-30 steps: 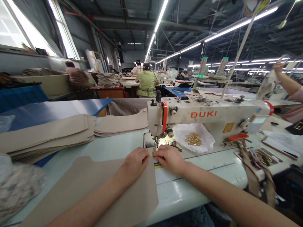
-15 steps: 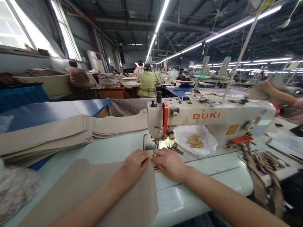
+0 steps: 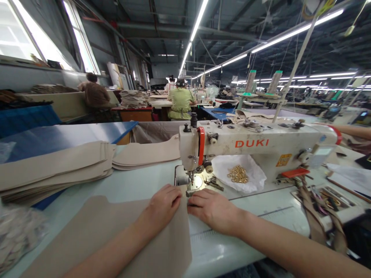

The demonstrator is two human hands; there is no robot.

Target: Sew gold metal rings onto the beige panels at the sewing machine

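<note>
A large beige fabric panel (image 3: 139, 239) lies flat on the table in front of the sewing machine (image 3: 223, 141). My left hand (image 3: 165, 204) rests on its upper right part, fingers closed at the panel's edge. To the right, my right hand (image 3: 211, 208) has its fingers bent together just beside that edge, below the needle plate (image 3: 198, 182). What its fingertips hold, if anything, is hidden. The machine's presser foot and needle stand just beyond both hands, over the plate.
Stacked beige panels (image 3: 58, 166) lie at the left, with more cut pieces (image 3: 147, 152) behind. Gold rings fill a white bag (image 3: 255, 173) under the machine arm. Brown straps (image 3: 313, 216) hang at the right near a parts tray (image 3: 333, 199). Co-workers sit farther back.
My right hand has shifted down and slightly right, away from the needle, uncovering more of the plate. My left hand and the panel stay nearly in place.
</note>
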